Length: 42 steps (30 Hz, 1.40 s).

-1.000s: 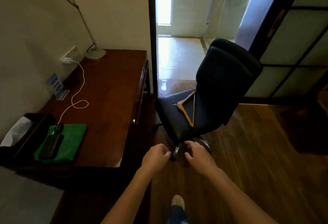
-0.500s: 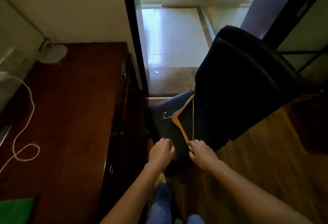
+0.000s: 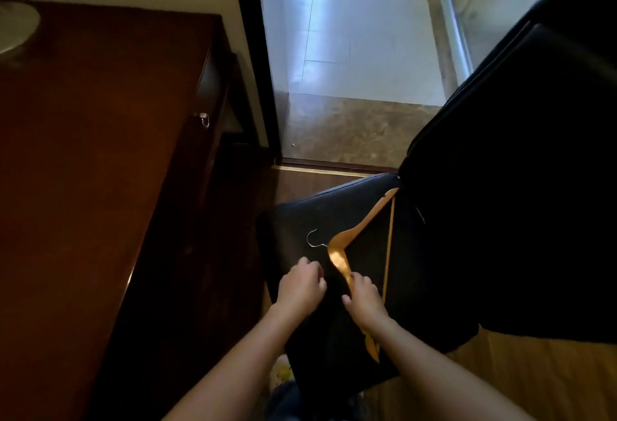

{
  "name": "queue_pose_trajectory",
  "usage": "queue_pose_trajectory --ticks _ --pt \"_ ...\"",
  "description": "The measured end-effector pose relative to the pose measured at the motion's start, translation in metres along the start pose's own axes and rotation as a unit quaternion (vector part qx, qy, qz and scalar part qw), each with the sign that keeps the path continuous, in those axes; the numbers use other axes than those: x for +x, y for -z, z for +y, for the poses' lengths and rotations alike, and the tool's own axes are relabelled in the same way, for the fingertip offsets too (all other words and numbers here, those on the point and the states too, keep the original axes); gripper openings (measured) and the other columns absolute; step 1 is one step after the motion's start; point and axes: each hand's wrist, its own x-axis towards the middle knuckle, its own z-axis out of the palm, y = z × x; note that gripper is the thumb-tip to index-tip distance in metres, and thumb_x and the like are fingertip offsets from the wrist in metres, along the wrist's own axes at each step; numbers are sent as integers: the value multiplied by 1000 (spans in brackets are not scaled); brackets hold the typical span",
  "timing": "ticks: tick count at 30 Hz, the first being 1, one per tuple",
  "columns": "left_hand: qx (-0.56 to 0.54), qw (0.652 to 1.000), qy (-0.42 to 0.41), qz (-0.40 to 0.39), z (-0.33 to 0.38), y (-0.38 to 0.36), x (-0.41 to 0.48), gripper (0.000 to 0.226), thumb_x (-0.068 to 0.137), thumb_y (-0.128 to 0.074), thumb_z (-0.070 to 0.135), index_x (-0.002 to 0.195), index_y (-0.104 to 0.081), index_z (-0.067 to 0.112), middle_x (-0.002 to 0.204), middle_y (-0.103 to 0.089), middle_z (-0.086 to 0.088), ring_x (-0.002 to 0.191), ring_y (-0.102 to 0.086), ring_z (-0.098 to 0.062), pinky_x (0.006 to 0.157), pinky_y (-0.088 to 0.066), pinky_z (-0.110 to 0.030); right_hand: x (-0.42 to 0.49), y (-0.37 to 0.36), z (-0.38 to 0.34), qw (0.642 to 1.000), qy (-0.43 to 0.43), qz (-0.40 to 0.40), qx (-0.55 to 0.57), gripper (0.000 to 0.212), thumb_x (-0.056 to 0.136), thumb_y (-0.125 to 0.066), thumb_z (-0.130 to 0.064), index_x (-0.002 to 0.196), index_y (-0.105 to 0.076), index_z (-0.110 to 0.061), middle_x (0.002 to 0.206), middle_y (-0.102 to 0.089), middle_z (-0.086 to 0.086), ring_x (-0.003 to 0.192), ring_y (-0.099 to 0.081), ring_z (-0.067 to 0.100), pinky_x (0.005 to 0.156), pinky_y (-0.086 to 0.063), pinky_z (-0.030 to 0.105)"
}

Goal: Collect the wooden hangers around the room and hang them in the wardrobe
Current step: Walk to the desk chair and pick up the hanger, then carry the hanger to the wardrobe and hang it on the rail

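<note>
A wooden hanger [image 3: 338,253] with a metal hook [image 3: 312,239] lies flat on the dark seat of an office chair [image 3: 334,210]. Its far arm and crossbar run up toward the chair's backrest [image 3: 517,187]. My right hand [image 3: 362,297] is closed over the hanger's near arm, whose tip shows below my wrist. My left hand [image 3: 300,287] hovers just left of the hanger over the seat, fingers curled and holding nothing. No wardrobe is in view.
A dark wooden desk [image 3: 83,153] fills the left, with a lamp base [image 3: 13,30] at its far corner and a drawer knob [image 3: 204,119] on its side. Beyond the chair, a dark door frame [image 3: 257,70] opens onto a tiled floor [image 3: 350,36].
I have stepped closer and my view has tilted down. Both hands moved forward over the seat, and my right hand has closed on the hanger's near arm.
</note>
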Motion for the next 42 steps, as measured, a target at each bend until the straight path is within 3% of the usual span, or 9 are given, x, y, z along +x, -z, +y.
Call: queue_pose_trajectory --ticks 4,9,15,19,25,30,33,38,42 --pt "-27 1000 9 -6 -17 -42 40 21 93 -55 30 112 -62 23 114 -53 4 89 -59 -6 76 -54 -23 49 -38 23 998 -44 22 -30 77 88 -65 -26 151 -21 -19 148 -37 3 133 -41 19 105 -44 37" --pt "-39 999 9 -24 -27 -66 52 24 93 -55 31 114 -62 24 116 -53 5 90 -60 -6 78 -56 -24 62 -61 35 994 -41 88 -51 65 87 -65 -21 143 -32 -19 139 -40 3 123 -47 14 99 -48 30" --pt "-71 995 66 3 -25 -30 40 24 93 -56 30 115 -62 23 117 -55 4 88 -60 -5 77 -55 -21 38 -33 16 988 -102 95 62 52 87 -64 -16 133 -38 -17 123 -42 5 80 -60 11 69 -57 26" --pt "-144 984 97 27 -1 14 15 42 94 -55 32 134 -47 22 130 -54 0 96 -55 -2 75 -49 -17 -13 14 0 980 -39 169 97 31 90 -60 -19 119 -48 -18 103 -48 -4 72 -60 8 66 -56 26" --pt "-330 939 78 58 53 114 -61 79 90 -56 47 153 -13 25 153 -32 -6 133 -44 -22 106 -44 -42 -130 85 -29 969 84 128 192 6 95 -52 -26 90 -54 -27 80 -61 1 65 -63 10 65 -58 33" --pt "-354 932 17 78 82 181 -144 80 87 -59 49 152 -19 25 157 -24 -4 138 -36 -22 108 -40 -38 -224 122 -54 956 153 74 238 8 93 -56 -26 86 -58 -23 69 -59 20 56 -60 28 58 -52 44" --pt "-383 919 6 93 91 203 -186 65 91 -51 51 146 -34 22 146 -40 -4 131 -44 -19 106 -42 -36 -254 147 -69 954 198 52 217 11 92 -59 -25 82 -61 -22 64 -60 15 52 -59 22 56 -51 40" --pt "-525 842 23 120 98 223 -253 47 95 -29 58 107 -60 24 101 -67 1 98 -65 -18 86 -49 -35 -293 189 -113 933 327 12 149 9 91 -61 -17 88 -63 -25 70 -66 7 58 -64 14 58 -53 27" --pt "-710 664 32 233 87 246 -328 47 102 -28 43 106 -62 11 95 -72 -10 92 -68 -23 93 -51 -43 -343 183 -157 886 447 -46 114 12 92 -60 -12 84 -61 -21 69 -63 6 56 -58 12 56 -49 23"
